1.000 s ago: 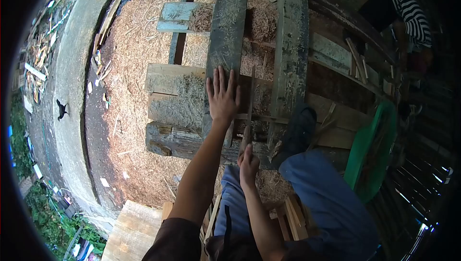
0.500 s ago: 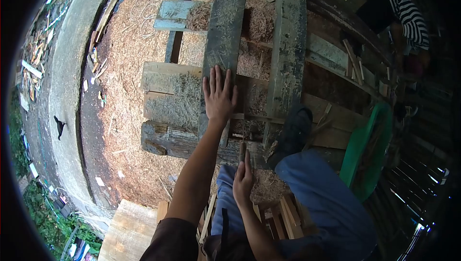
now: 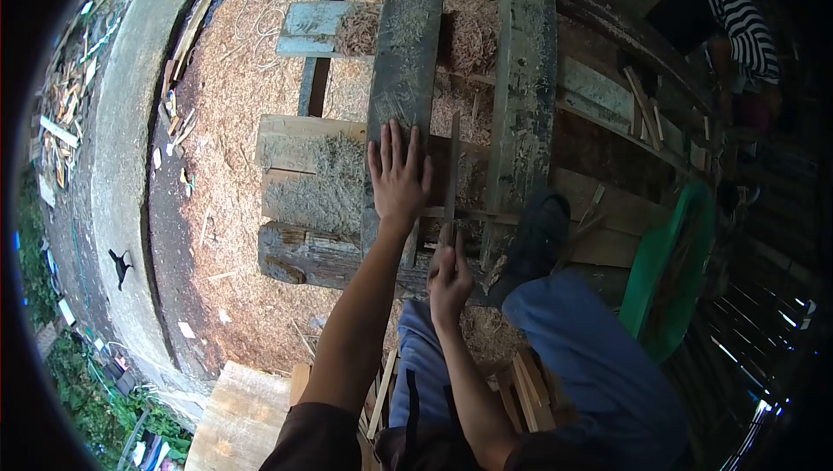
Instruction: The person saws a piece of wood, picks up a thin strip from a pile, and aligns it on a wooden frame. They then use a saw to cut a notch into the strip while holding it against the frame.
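Observation:
My left hand (image 3: 399, 180) lies flat with fingers spread on a long, dark, weathered plank (image 3: 406, 46) sprinkled with sawdust. In my right hand (image 3: 449, 287) is the handle of a handsaw, its narrow blade (image 3: 454, 163) pointing away from me. The blade stands just to the right of the plank, over the gap between it and a second long beam (image 3: 522, 63). My shoe (image 3: 538, 232) rests at the near end of that beam. Shorter boards (image 3: 312, 163) lie crosswise beneath, and a thick, rough timber (image 3: 321, 254) runs across the near side.
Wood shavings (image 3: 226, 167) cover the ground at left, beside a concrete kerb (image 3: 130, 115) where a small black animal (image 3: 120, 268) is. A green plastic piece (image 3: 664, 271) stands at my right. Further off at right is a person in a striped shirt (image 3: 742, 33).
My right hand has moved forward and slightly right with the saw, and more of the blade shows beside the plank. The left hand stays put. The black animal has shifted a little.

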